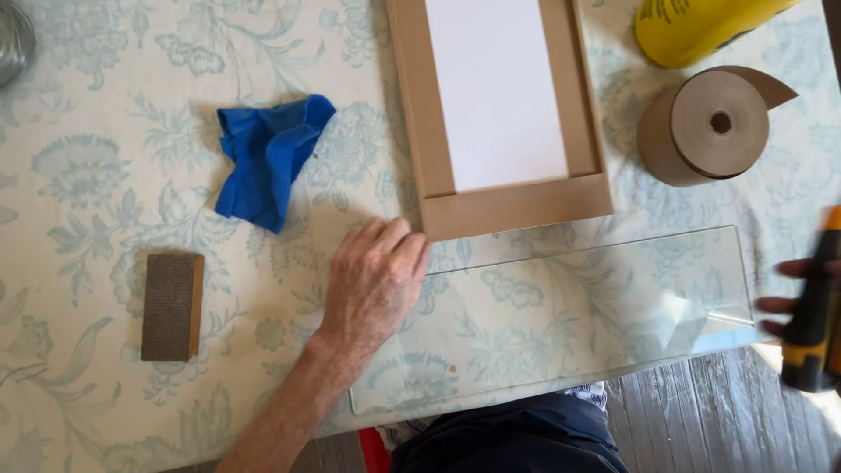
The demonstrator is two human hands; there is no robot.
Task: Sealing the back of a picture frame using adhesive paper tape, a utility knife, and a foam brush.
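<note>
Left hand (pixel 375 282) pressed flat, holding nothing, steadying glass pane (pixel 561 315) overhanging table (pixel 105 105); right hand (pixel 793 302) clamped on blurred yellow-black tool (pixel 815 324) at pane's far end; frame (pixel 499 114) awaiting glass

Crumpled blue cloth (pixel 270 158) on the floral tablecloth (pixel 96 140), left of a brown cardboard frame (pixel 508 208) backing a white sheet (pixel 495 92). Brown sanding block (pixel 173 307) lower left, well apart from the cloth. Roll of brown paper tape (pixel 708 125) at upper right, loose end lifted, just below a yellow canister (pixel 696 28). Grey wooden floorboards (pixel 701 420) beyond the table edge.
</note>
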